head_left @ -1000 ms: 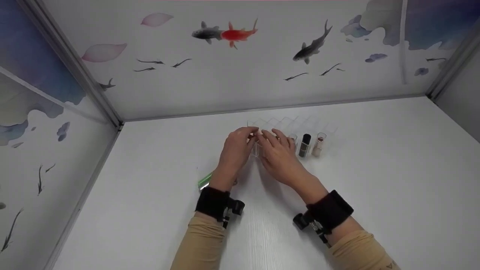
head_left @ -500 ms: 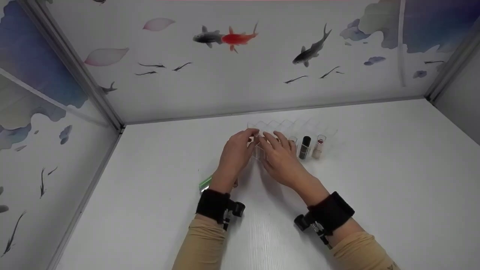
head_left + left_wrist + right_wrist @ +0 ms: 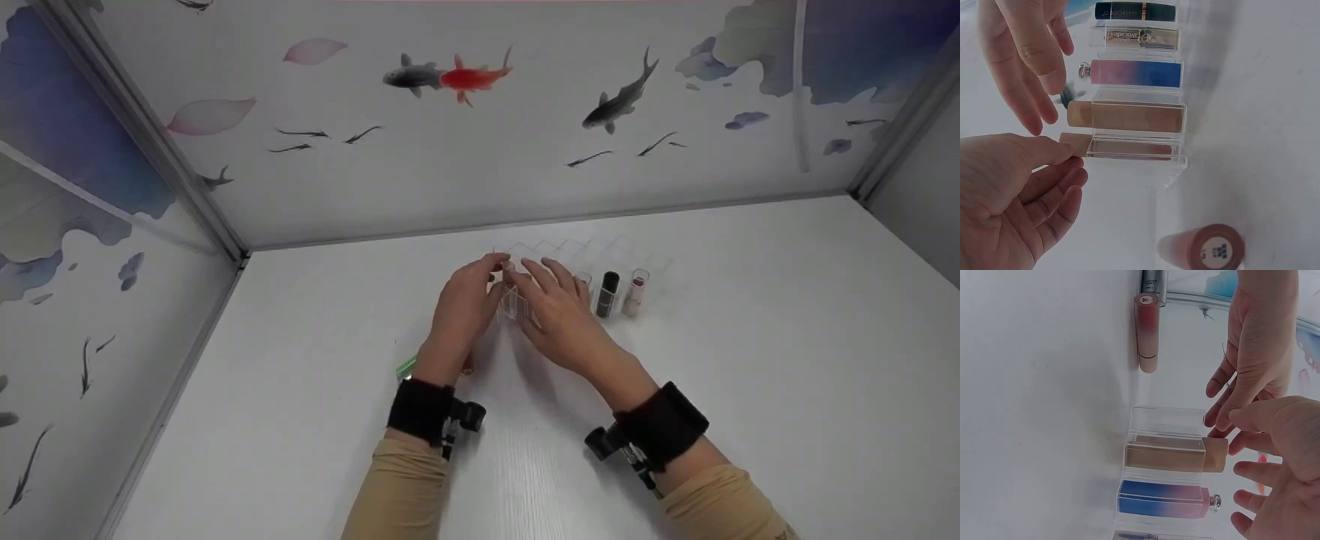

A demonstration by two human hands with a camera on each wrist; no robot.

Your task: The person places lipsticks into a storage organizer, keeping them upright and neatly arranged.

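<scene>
A clear lipstick holder (image 3: 514,304) stands on the table under both hands, with tubes upright in its slots. My left hand (image 3: 466,298) is at its left end. Its thumb and forefinger pinch the top of a nude-coloured lip tube (image 3: 1077,144), whose lower part is in an end slot. Beside that tube stands another nude tube (image 3: 1137,118), then a pink-and-blue one (image 3: 1137,73). My right hand (image 3: 559,309) hovers over the holder with its fingers spread; in the right wrist view its thumb comes close to the left fingertips. It holds nothing.
Further right in the holder stand a black tube (image 3: 608,294) and a clear-capped tube (image 3: 635,292). A green-and-silver tube (image 3: 406,367) and a coral lip tube (image 3: 1147,332) lie on the table by the left wrist. A printed wall panel (image 3: 450,165) rises behind.
My left hand has shifted slightly left, and a bit of a tube top now shows between the hands. The right hand has hardly moved.
</scene>
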